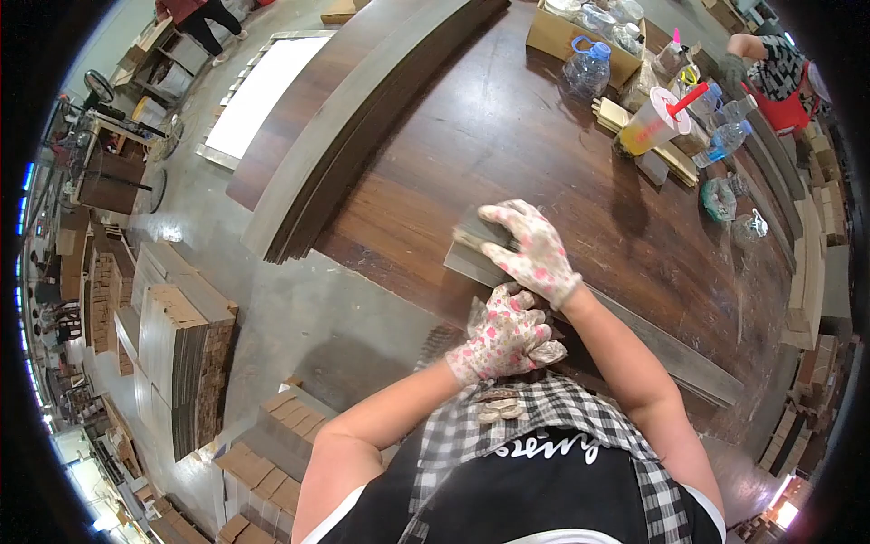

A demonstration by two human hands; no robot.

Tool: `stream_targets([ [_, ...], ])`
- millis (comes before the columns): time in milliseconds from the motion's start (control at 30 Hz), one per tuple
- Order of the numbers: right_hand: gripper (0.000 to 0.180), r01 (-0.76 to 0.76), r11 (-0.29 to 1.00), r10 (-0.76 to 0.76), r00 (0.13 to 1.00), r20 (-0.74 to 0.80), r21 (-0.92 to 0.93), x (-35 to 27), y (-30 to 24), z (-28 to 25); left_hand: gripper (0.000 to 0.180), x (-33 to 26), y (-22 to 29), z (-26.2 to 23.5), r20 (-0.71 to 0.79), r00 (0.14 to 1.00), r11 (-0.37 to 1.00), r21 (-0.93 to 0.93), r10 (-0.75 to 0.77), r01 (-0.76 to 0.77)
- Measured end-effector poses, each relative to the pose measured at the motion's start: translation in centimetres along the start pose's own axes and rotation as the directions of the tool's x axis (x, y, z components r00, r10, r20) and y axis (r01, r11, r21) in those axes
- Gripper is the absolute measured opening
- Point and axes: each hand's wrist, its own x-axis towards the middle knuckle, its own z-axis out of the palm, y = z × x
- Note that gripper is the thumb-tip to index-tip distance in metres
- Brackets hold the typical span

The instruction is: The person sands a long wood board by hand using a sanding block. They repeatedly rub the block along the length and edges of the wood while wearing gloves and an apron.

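My right hand (535, 254), in a white glove with pink flowers, is curved round a small grey block with a pale edge (469, 238). The block is blurred, and its kind is unclear. It sits at the near-left end of a long grey board (675, 352), which runs along the table's near edge toward the right. Just below, my left hand (505, 337), gloved alike, is closed with its fingers curled, close to the board's near side. What it grips, if anything, is hidden.
Long grey boards (362, 100) are stacked on the brown table (435, 163). A cup with a red straw (648, 122), bottles and a cardboard box (539, 36) stand at the far right. Stacked panels (186, 354) are on the floor at left. Another person (779, 86) is at far right.
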Motion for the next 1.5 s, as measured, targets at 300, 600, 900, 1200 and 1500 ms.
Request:
stream_targets([
  [300,0.05,0.068,0.986,-0.058,0.996,0.071,-0.152,-2.1,1.6,-3.0,0.036,0.1,-2.3,-0.1,-0.047,0.996,0.989,-0.124,0.074,-0.079],
  [600,0.043,0.504,0.857,-0.387,0.765,0.515,-0.104,4.3,-4.7,-0.4,0.046,-1.3,-2.6,2.3,-0.106,0.994,0.96,-0.279,-0.017,-0.014],
  [900,0.038,0.452,0.869,-0.304,0.81,0.502,-0.203,5.7,-3.9,-0.9,0.044,0.2,-3.2,0.5,-0.124,0.986,0.976,-0.168,0.115,-0.135],
  [1200,0.049,0.104,0.99,-0.095,0.992,0.086,-0.097,0.5,-0.4,-1.5,0.036,0.6,-3.8,0.4,-0.147,0.981,0.951,-0.264,0.123,-0.159],
  [1500,0.048,-0.184,0.979,0.185,0.983,0.0,-0.085,-6.9,0.9,-5.5,0.031,0.0,-5.1,0.5,-0.088,0.974,0.932,-0.285,0.209,-0.226],
])
